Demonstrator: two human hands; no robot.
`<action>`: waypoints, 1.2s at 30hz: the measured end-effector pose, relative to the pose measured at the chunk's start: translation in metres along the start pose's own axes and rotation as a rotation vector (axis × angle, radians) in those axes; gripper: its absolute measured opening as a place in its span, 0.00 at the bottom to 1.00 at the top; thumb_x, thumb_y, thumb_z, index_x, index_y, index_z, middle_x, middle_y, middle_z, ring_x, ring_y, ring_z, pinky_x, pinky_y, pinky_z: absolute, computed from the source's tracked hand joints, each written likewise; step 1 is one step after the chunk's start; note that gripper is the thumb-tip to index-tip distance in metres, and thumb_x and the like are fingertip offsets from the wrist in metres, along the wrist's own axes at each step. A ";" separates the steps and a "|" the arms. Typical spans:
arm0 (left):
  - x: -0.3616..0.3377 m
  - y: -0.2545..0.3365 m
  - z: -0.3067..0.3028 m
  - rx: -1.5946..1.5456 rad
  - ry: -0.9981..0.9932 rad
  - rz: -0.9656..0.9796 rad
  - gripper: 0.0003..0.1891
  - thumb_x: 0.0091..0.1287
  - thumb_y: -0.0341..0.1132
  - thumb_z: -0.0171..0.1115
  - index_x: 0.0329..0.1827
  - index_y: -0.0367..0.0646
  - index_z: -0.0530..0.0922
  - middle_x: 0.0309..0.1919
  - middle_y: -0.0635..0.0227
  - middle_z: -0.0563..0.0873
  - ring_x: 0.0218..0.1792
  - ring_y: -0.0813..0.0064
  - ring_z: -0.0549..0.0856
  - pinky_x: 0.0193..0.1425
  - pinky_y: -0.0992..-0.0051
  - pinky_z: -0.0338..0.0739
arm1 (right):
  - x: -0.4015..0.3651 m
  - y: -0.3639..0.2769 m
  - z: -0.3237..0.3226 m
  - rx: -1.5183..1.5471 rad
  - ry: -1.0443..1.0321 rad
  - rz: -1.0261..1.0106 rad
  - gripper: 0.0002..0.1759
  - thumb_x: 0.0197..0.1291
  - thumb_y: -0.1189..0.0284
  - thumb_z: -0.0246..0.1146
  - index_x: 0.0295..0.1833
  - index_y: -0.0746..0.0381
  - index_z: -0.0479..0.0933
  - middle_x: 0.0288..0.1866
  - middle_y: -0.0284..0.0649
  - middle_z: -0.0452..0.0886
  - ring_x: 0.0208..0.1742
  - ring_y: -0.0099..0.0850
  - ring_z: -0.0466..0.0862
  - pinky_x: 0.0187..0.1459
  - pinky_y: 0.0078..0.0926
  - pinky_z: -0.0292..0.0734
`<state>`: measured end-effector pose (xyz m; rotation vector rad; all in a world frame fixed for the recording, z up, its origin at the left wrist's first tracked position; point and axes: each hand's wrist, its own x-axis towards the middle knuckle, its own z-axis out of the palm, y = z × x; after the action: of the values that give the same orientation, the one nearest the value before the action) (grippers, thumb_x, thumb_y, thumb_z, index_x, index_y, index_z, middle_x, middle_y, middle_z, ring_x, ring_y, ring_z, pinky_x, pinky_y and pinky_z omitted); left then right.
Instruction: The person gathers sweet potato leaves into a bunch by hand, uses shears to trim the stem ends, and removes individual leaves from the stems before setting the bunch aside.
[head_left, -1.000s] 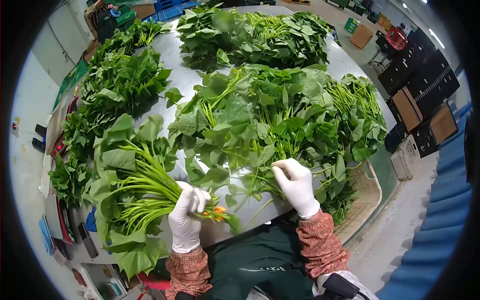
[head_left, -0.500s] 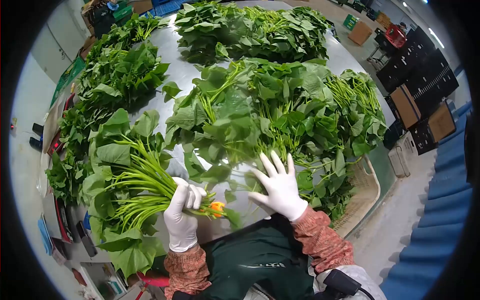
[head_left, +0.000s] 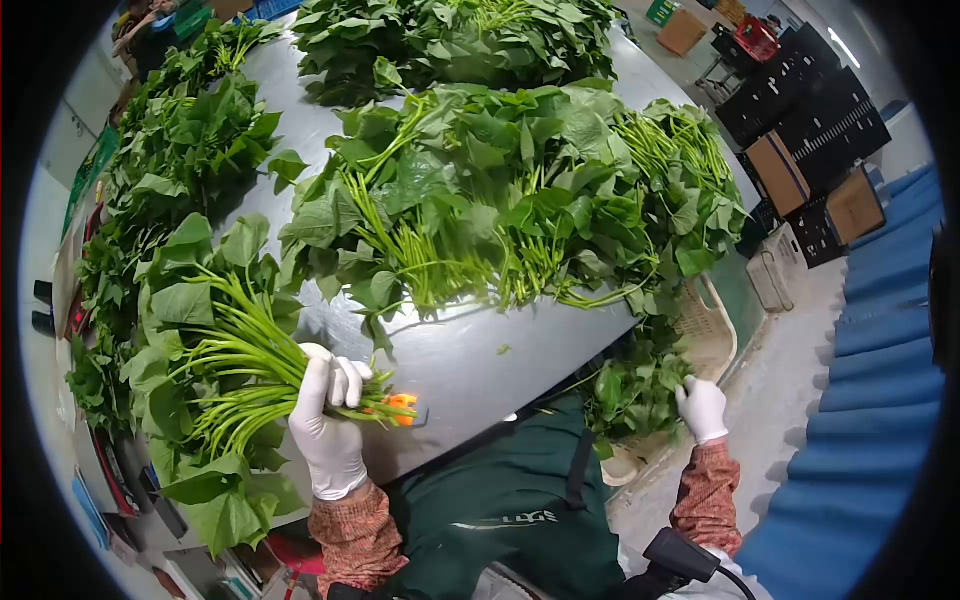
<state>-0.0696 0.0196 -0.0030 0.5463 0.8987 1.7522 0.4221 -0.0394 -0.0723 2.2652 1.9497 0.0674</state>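
My left hand point(head_left: 328, 420), in a white glove, is closed around the stems of a bunch of leafy greens point(head_left: 215, 350) lying at the near left of the metal table point(head_left: 470, 350). An orange-handled tool point(head_left: 402, 405) pokes out beside the stem ends. My right hand point(head_left: 702, 408), also gloved, is down off the table's right edge, gripping a clump of loose leaves point(head_left: 635, 385) over a pale plastic basket point(head_left: 705, 335). A large heap of greens point(head_left: 520, 190) lies across the table's middle.
More greens are piled at the far end point(head_left: 450, 40) and along the left side point(head_left: 190, 140). Black crates and cardboard boxes point(head_left: 810, 150) are stacked at the right. A white container point(head_left: 772, 280) sits on the floor. Small items hang below the table's left edge.
My right hand has left the tabletop, swept loose leaves off the near edge and dropped to the basket at the right. My left hand keeps hold of the bunch.
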 end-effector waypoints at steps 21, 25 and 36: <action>-0.020 0.001 0.028 0.103 -0.013 -0.046 0.04 0.71 0.29 0.52 0.37 0.40 0.72 0.17 0.76 0.63 0.20 0.80 0.66 0.40 0.72 0.73 | 0.148 -0.274 -0.083 0.342 0.226 -0.137 0.60 0.49 0.49 0.70 0.77 0.67 0.45 0.43 0.51 0.72 0.42 0.40 0.77 0.38 0.35 0.79; -0.019 0.003 0.021 0.065 0.008 -0.055 0.05 0.71 0.29 0.52 0.36 0.40 0.71 0.17 0.76 0.63 0.20 0.80 0.66 0.40 0.72 0.73 | 0.161 -0.247 -0.072 0.783 0.171 -0.022 0.51 0.47 0.71 0.63 0.77 0.65 0.46 0.50 0.55 0.76 0.46 0.44 0.80 0.44 0.38 0.79; -0.018 0.004 0.016 -0.062 -0.022 -0.176 0.05 0.72 0.31 0.54 0.36 0.40 0.71 0.19 0.77 0.63 0.22 0.79 0.67 0.41 0.72 0.72 | 0.136 -0.195 -0.164 1.243 0.705 -0.238 0.36 0.55 0.84 0.58 0.71 0.74 0.58 0.66 0.54 0.70 0.67 0.37 0.70 0.67 0.29 0.63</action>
<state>-0.0541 0.0073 0.0112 0.4314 0.8484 1.6065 0.2304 0.1368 0.0530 2.8542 3.2599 -0.6313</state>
